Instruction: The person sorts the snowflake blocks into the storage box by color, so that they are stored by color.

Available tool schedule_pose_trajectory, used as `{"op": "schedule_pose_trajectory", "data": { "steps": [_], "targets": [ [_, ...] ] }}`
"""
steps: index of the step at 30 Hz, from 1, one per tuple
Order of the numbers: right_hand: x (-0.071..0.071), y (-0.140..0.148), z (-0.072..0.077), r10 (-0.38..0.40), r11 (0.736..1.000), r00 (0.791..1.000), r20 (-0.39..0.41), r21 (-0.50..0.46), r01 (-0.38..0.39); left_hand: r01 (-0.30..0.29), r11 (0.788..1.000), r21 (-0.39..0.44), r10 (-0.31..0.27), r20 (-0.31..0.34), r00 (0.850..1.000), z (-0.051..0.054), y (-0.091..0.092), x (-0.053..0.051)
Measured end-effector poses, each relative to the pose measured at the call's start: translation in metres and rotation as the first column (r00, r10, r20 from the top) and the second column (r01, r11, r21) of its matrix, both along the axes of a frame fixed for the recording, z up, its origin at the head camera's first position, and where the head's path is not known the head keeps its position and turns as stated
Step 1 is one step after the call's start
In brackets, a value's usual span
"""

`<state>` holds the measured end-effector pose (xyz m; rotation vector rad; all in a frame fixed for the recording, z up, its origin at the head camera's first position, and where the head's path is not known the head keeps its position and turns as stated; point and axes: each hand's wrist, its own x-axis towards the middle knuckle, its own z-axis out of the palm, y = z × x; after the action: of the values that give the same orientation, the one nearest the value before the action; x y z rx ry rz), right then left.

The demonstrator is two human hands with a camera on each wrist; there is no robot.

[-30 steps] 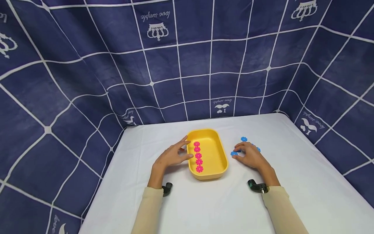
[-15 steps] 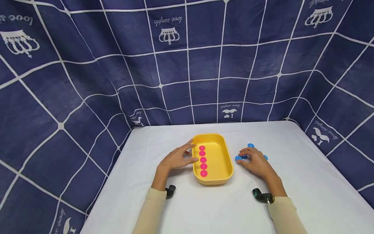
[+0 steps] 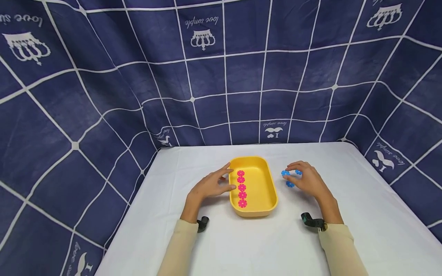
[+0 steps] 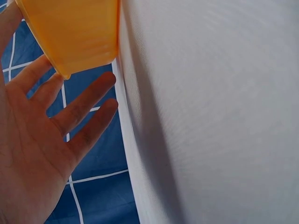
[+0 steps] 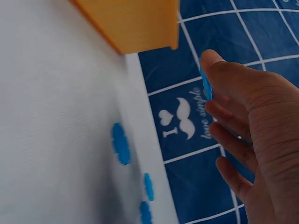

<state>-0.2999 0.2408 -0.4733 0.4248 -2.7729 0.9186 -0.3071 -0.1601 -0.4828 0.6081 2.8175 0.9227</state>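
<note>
In the head view my left hand lies at the left side of a yellow tray, with thumb and forefinger touching its rim. Its fingers are spread and fairly straight in the left wrist view, two of them free of the tray. Several pink flower-shaped discs stand in a row along the tray's left side. To the right of the tray, my right hand pinches a blue flower-shaped disc between thumb and forefinger, raised off the table. Below it, more blue discs lie on the cloth; the hand partly hides them in the head view.
A white cloth covers the table. Dark blue curtains with white lines hang behind and at both sides. On each wrist sits a black camera mount.
My right hand has lifted a blue disc from the table, uncovering other blue discs beneath. The left hand has stayed at the tray's rim. The head view has shifted slightly.
</note>
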Motion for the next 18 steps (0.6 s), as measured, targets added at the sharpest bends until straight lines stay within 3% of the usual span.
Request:
{"op": "schedule_pose_trajectory", "data": {
  "steps": [7,18],
  "targets": [
    [-0.003,-0.003,0.02,-0.027,1.0,0.999,-0.022,0.002,0.027,-0.006,1.0,0.005,0.006,0.009,1.0,0.002,0.0,-0.001],
    [-0.006,-0.005,0.035,-0.008,1.0,0.996,-0.091,-0.008,0.008,0.028,0.999,0.017,-0.028,0.002,1.0,0.002,-0.001,0.002]
  ]
}}
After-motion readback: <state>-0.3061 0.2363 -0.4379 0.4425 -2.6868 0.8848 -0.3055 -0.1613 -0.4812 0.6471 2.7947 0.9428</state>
